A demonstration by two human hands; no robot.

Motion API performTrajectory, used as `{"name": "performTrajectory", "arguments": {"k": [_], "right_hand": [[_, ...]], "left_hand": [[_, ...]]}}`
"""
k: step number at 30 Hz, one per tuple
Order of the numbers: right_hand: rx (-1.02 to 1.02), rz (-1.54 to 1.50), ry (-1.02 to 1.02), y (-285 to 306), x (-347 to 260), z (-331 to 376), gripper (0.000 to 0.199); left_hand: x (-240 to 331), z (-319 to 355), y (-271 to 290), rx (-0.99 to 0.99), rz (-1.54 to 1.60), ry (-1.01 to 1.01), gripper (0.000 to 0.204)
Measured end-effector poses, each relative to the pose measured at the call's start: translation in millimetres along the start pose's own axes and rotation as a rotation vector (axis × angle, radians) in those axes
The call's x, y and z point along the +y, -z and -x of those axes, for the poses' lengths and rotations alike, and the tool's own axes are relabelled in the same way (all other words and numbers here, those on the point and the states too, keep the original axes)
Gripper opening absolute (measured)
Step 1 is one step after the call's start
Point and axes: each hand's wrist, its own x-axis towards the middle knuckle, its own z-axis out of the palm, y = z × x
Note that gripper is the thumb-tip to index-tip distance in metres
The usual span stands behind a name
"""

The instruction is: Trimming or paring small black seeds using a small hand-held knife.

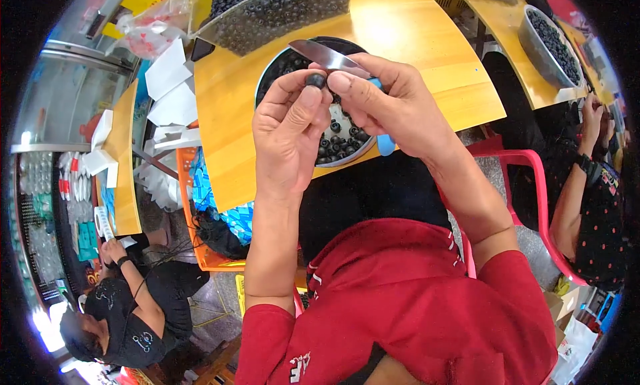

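My left hand [288,132] pinches one dark, round blueberry [315,81] between thumb and fingertips. Closed around a knife [327,56] with a blue handle, my right hand [403,102] is right beside the left. The broad, shiny blade points to the upper left, above the berry. My right thumb reaches close to the berry; whether it touches it I cannot tell. Beneath both hands sits a round bowl [259,85] with many loose blueberries [343,145] in it. My hands hide much of the bowl's middle.
A clear tub [223,33] heaped with blueberries stands at the far side of the yellow wooden table [440,62]. Another full tub [533,45] is at the far right. An orange crate [190,212] holds blue packets. Two other people sit nearby, left and right; a pink chair [537,178] stands right.
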Motion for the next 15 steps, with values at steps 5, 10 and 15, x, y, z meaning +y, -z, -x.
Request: {"name": "performTrajectory", "arguments": {"k": [5,10,15], "right_hand": [[0.046,0.058,0.03,-3,0,-2,0.023],[0.065,0.094,0.038,6,4,-2,0.025],[0.112,0.091,0.077,17,-5,2,0.026]], "left_hand": [[2,0,-3,0.008,0.044,0.02,0.026],[19,-2,-7,-0.039,0.077,0.117,0.026],[41,-19,17,0.044,-0.112,0.194,0.023]]}}
